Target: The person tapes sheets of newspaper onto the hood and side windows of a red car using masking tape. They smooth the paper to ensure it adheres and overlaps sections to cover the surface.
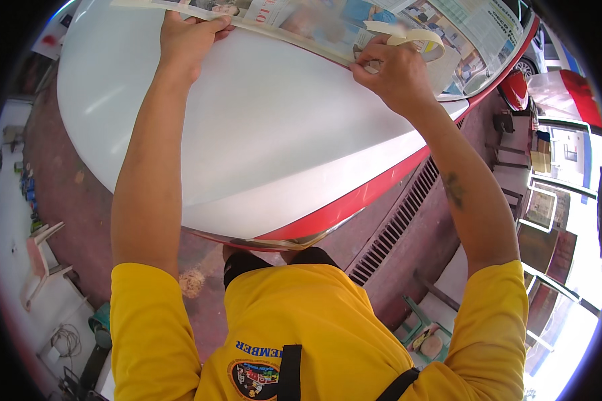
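Observation:
A white car hood (267, 127) with a red lower edge (368, 194) lies in front of me. Newspaper sheets (471, 43) cover the windshield area beyond it, and a pale strip of masking tape (274, 35) runs along their near edge. At the upper left, my left hand (182, 50) is closed on the newspaper's taped edge, thumb pointing right along it. My right hand (401, 77), farther right on the same edge, grips a cream roll of masking tape (437, 47). Its fingertips press close to the paper's border; part of the roll is hidden behind them.
A slotted floor drain (398, 224) runs beside the car on the right. A green plastic chair (418, 321) stands at the lower right, a pale chair (40, 264) at the left. Framed panels (548, 247) lean at far right, near a red car part (514, 90).

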A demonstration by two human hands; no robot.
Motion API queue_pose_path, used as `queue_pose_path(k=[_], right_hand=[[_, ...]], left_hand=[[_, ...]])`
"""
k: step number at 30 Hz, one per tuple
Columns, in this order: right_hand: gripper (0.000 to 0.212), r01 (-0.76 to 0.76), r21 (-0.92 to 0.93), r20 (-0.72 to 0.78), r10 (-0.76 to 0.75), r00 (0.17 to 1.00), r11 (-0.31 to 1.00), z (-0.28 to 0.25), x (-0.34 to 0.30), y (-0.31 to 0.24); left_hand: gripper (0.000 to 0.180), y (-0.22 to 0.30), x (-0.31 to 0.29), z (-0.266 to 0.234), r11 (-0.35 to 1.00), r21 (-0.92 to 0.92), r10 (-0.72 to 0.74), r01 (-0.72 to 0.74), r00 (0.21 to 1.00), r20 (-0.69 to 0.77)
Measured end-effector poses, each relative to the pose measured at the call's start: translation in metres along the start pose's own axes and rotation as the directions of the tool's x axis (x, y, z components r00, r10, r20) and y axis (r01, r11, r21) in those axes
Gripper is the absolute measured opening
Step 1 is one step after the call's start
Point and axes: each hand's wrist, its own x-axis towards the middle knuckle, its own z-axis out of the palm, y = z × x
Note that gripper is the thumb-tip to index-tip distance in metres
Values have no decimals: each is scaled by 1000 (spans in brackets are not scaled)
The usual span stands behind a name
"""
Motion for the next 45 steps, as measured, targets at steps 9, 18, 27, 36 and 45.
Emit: queue_pose_path(k=[9, 18, 27, 36, 45], right_hand=[[11, 29, -168, 122, -8, 992, 985, -10, 32, -36], [11, -19, -209, 135, 48, 990, 978, -19, 3, -19], [9, 148, -296, 87, -128, 988, 944, -3, 29, -46], [13, 107, -148, 56, -100, 993, 983, -18, -1, -21], [12, 131, -23, -29, -131, 991, 991, -2, -4, -15]], left_hand=[[62, 7, 0, 2, 998, -17, -59, 58, 998, -31], [66, 9, -3, -1, 999, -23, -49, 49, 999, 4], [64, -11, 8, -8, 995, -79, -52, 53, 998, 18], [62, -3, 9, -12, 996, -87, -16, 22, 997, 70], [62, 22, 11, -8, 976, -120, 194, -180, 974, 121]])
